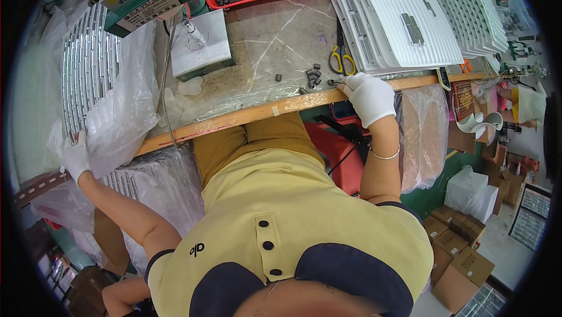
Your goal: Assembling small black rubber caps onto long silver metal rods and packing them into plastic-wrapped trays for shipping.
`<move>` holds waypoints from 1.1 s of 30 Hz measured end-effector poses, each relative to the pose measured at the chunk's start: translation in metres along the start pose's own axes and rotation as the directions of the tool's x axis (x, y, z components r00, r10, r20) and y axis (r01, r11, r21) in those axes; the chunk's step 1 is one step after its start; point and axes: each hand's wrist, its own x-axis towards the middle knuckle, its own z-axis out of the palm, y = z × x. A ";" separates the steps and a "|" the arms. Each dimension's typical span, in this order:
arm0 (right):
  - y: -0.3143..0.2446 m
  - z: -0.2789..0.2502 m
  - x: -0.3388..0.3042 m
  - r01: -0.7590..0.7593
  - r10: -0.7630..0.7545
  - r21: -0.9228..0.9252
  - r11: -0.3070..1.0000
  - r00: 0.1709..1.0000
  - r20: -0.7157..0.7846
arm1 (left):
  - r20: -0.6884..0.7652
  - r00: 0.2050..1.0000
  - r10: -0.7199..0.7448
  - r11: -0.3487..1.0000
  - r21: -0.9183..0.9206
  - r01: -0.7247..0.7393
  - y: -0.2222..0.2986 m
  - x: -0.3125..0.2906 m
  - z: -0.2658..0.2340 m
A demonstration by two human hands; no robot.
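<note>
My left hand, in a white glove with bare fingertips, is at the near end of a row of shiny silver tubes lying on clear plastic wrap. Its fingers are closed on the end of one tube. At the table's front edge my right hand, also gloved in white, has its fingers pinched on a small dark piece that looks like a black sleeve. Several loose black sleeves lie just left of it. Yellow-handled scissors rest behind those fingers.
A red tray full of black sleeves stands at the back. Left of it is a green bench machine with a metal block bearing an upright pin. Stacked white ribbed trays fill the right side. The wooden table edge runs before me.
</note>
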 end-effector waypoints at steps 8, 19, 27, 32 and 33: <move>-0.004 -0.009 0.002 0.104 -0.060 0.190 0.976 0.973 -0.224 | -0.038 0.997 -0.070 0.953 -0.299 0.056 0.010 -0.007 -0.025; -0.090 -0.064 0.029 0.647 -0.382 0.363 0.671 0.721 -0.578 | 0.320 0.763 0.562 0.503 -0.864 -0.008 0.300 -0.172 -0.010; -0.086 -0.079 0.033 0.583 -0.503 0.100 0.806 0.764 -0.404 | 0.135 0.791 0.597 0.437 -0.882 -0.179 0.325 -0.177 0.014; -0.080 -0.081 0.040 0.542 -0.518 -0.036 0.839 0.778 -0.356 | 0.098 0.780 0.618 0.395 -0.896 -0.200 0.338 -0.181 0.027; -0.080 -0.079 0.041 0.568 -0.548 -0.042 0.822 0.769 -0.329 | 0.077 0.791 0.606 0.354 -0.917 -0.182 0.337 -0.183 0.032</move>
